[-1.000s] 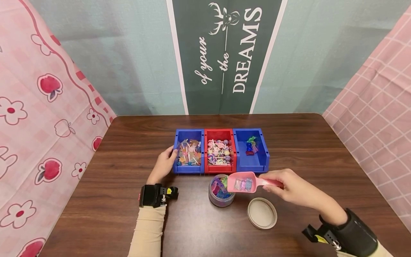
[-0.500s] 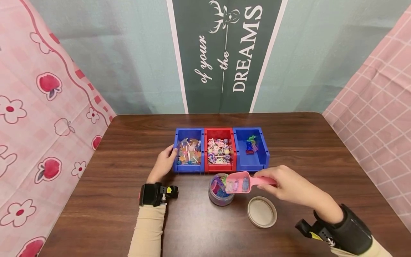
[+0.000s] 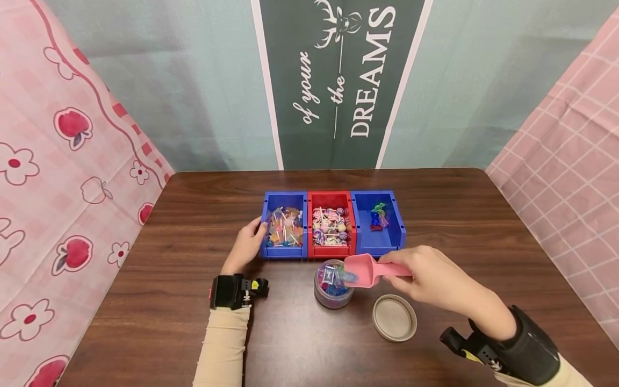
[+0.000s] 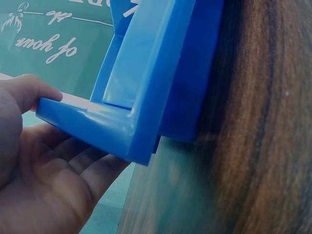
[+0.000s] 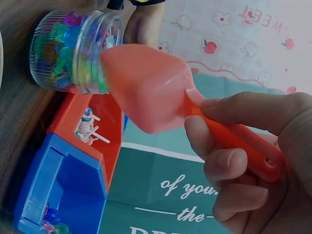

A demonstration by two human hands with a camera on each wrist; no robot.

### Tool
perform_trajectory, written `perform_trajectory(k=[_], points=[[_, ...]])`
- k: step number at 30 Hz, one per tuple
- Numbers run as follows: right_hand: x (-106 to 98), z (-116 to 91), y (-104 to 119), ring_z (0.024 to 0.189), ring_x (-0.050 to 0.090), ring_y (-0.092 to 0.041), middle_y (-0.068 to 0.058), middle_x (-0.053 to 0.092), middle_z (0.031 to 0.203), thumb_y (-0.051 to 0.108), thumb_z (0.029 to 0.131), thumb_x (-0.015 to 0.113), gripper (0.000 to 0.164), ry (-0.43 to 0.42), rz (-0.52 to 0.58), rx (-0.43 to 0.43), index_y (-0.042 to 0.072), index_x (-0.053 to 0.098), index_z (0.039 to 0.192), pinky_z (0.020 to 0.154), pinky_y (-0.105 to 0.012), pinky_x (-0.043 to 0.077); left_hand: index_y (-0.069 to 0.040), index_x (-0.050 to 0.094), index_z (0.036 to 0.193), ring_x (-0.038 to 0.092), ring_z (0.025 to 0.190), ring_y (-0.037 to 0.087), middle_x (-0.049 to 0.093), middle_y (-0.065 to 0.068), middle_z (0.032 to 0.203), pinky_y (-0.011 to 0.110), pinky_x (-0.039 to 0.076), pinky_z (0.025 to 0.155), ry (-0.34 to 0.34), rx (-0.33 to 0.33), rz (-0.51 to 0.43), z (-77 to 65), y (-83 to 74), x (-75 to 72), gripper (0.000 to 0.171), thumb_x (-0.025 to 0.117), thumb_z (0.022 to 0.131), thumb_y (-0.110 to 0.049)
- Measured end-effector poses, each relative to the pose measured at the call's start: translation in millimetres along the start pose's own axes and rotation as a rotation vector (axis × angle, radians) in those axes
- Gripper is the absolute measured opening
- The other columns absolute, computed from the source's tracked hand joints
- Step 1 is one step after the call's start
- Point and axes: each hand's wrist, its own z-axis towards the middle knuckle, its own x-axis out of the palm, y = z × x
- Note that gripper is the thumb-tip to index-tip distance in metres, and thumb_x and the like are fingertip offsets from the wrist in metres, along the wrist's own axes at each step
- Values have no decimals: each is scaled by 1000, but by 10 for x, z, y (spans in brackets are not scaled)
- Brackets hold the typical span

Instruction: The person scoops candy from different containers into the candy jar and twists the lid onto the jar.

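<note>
My right hand [image 3: 432,275] grips the handle of a pink scoop [image 3: 360,270], thumb on one side and curled fingers on the other. The scoop tilts at the mouth of a clear round jar [image 3: 332,296], and small translucent pieces lie at its lip and on top of the jar's colourful fill. In the right wrist view the scoop's underside [image 5: 148,90] hides part of the jar's mouth. At the left end of the bin row, my left hand [image 3: 246,246] holds the side wall of a blue bin [image 4: 92,124], thumb over the rim and fingers beneath it.
Beside that bin, which contains small lollipops, stand a red bin [image 3: 332,253] of striped lollipops and a second blue bin [image 3: 378,245] with several coloured pieces. A round lid [image 3: 394,318] lies right of the jar. Curtains [image 3: 208,91] hang behind the wooden table [image 3: 193,220].
The scoop has moved slightly left and tipped over the jar. Pieces that lay in it have slid down to its lip and into the jar. My left hand stays on the bin.
</note>
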Motion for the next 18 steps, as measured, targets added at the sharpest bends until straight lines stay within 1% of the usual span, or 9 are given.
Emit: perform_trajectory(k=[3, 8, 10, 13, 18], points=[[-21, 6, 25, 47, 31, 2, 13, 40, 53, 16, 76, 74, 13, 0, -10, 1, 11, 71, 87, 41, -14, 24, 5, 38, 140, 53, 110, 33, 51, 29, 133, 53, 41, 102, -3, 11, 4, 0, 1, 0, 47, 39, 101, -20], [-97, -28, 62, 49, 35, 2, 12, 51, 59, 16, 75, 74, 14, 13, -5, 12, 12, 72, 88, 40, -15, 28, 4, 38, 140, 52, 112, 33, 51, 29, 133, 53, 40, 103, 1, 14, -3, 6, 6, 6, 47, 39, 101, -20], [-123, -48, 76, 50, 36, 2, 13, 53, 61, 16, 75, 75, 14, 1, -8, 10, 13, 72, 88, 41, -16, 29, 5, 38, 141, 52, 112, 33, 51, 29, 133, 53, 40, 102, 2, 14, -6, 8, 4, 4, 47, 39, 101, -20], [-137, -65, 89, 50, 35, 2, 13, 52, 61, 17, 75, 75, 14, -23, -18, 3, 14, 71, 88, 41, -16, 29, 5, 38, 140, 53, 110, 33, 52, 29, 132, 53, 41, 102, -1, 14, -11, 7, 2, 0, 47, 39, 101, -20], [-132, -73, 86, 50, 36, 2, 11, 56, 63, 15, 72, 77, 17, -62, -10, -3, 12, 71, 87, 41, -16, 32, 4, 38, 141, 53, 109, 33, 52, 28, 132, 53, 41, 102, 2, 3, -22, 1, 9, -2, 47, 39, 101, -21]])
